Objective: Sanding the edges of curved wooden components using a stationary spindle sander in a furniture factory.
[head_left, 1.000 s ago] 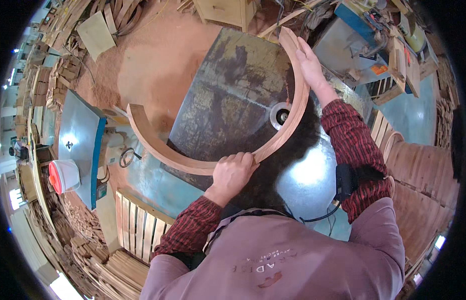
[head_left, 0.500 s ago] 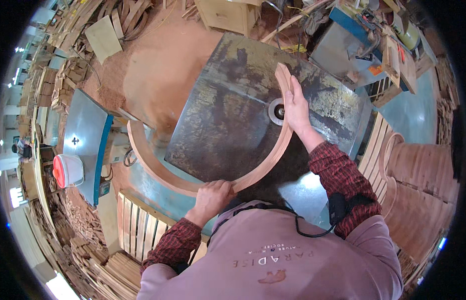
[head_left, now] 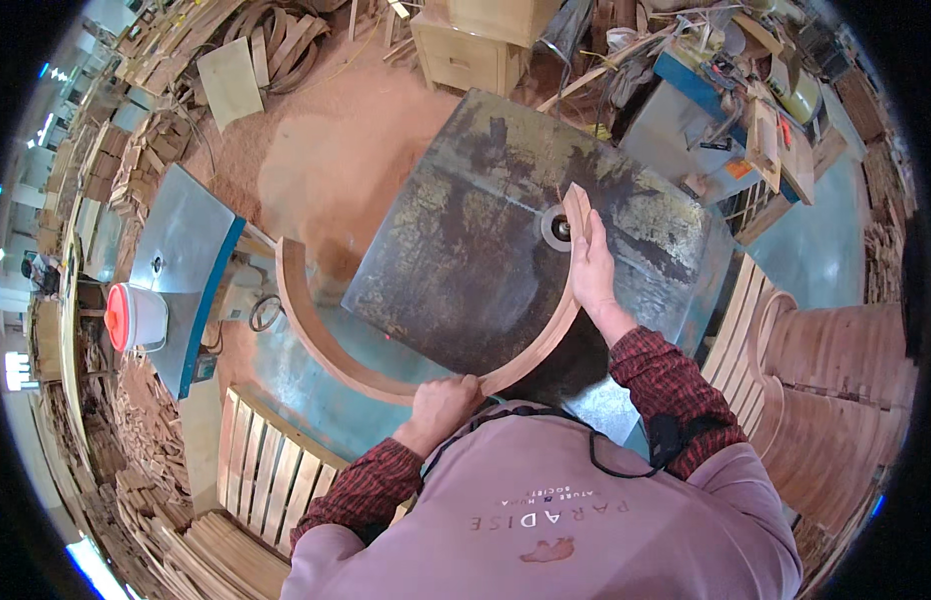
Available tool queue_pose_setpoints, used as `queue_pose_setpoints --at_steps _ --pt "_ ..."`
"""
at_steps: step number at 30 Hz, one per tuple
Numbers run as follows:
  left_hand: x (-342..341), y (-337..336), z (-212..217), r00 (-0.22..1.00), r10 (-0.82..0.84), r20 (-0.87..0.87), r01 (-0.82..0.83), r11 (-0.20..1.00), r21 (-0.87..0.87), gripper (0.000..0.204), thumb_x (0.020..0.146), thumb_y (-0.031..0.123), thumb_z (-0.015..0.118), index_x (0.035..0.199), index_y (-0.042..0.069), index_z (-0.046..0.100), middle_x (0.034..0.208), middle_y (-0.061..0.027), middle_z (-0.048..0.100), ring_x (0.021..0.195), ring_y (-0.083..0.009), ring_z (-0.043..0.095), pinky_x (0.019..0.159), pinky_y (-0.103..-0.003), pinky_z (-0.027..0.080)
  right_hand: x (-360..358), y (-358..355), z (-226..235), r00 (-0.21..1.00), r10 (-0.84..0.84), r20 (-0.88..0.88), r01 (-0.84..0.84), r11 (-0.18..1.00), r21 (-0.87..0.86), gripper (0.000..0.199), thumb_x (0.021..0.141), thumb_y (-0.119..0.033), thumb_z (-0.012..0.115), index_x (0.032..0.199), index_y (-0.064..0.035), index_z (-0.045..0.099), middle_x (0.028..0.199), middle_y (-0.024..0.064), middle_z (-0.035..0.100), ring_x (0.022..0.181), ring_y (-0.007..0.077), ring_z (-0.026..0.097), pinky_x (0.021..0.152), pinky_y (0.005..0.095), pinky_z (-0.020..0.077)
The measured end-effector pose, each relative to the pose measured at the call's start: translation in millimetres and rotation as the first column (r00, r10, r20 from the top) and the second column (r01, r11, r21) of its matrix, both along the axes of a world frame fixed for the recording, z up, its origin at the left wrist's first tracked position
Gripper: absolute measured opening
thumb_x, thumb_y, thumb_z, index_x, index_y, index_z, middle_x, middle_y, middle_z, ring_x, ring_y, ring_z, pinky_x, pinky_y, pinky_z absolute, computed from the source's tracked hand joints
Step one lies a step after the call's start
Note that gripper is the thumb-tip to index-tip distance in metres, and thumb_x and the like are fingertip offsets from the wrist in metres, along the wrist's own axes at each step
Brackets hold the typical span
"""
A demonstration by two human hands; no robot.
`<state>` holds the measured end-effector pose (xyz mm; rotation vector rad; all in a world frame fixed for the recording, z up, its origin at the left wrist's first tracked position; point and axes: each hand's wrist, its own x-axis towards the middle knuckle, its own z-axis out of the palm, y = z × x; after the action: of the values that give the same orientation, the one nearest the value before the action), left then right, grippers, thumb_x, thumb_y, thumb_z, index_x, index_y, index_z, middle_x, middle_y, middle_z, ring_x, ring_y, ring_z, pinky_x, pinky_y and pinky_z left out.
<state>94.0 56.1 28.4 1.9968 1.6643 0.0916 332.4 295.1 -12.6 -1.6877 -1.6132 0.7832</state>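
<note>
A curved wooden piece (head_left: 324,352), roughly a half ring, spans the dark metal machine table (head_left: 441,245) and overhangs its near left edge. My left hand (head_left: 444,408) is closed around the middle of the curve, close to my body. On the right arm of the curve, my right hand (head_left: 593,268) holds the outer side, its fingers straight along the wood and its thumb by the top edge. Just inside that arm, near its far end, is a round spindle (head_left: 559,229) set in a ring in the table. The wood partly covers the ring.
At the left stands a blue-edged metal table (head_left: 176,270) bearing a white bucket with a red lid (head_left: 138,317). Slatted wood (head_left: 271,465) lies near left. Stacked curved panels (head_left: 836,345) stand at the right. A wooden cabinet (head_left: 466,55) is beyond the machine, with sawdust on the floor (head_left: 316,150).
The curved piece has slid toward me past the spindle, so its far right end is now closer to it. Both hands have moved with it. The view has shifted slightly.
</note>
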Motion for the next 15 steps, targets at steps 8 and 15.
queue_pose_setpoints --at_steps 8,15 --pt "-2.3 -17.1 5.3 1.0 -0.015 0.008 0.015 1.0 0.005 0.023 0.096 0.029 0.061 0.09 0.008 0.067 0.084 -0.0145 0.073 0.075 -0.0364 0.072 0.067 -0.05 0.058 6.4 -22.0 -8.5 1.0 -0.017 0.004 0.017 0.999 0.039 0.058 0.104 -0.013 0.051 0.159 -0.0047 0.035 0.151 0.0258 0.052 0.133 0.0441 0.055 0.111 0.0489 0.0463" --pt "-3.7 -28.0 10.7 0.996 -0.053 -0.067 0.052 0.998 -0.022 0.023 0.097 0.029 0.06 0.09 0.008 0.068 0.086 -0.015 0.074 0.075 -0.0369 0.073 0.067 -0.051 0.058 2.3 -40.2 4.1 0.999 -0.046 -0.03 0.045 0.999 -0.026 0.058 0.104 -0.013 0.051 0.159 -0.0047 0.035 0.151 0.0266 0.052 0.132 0.0441 0.056 0.11 0.0487 0.0465"
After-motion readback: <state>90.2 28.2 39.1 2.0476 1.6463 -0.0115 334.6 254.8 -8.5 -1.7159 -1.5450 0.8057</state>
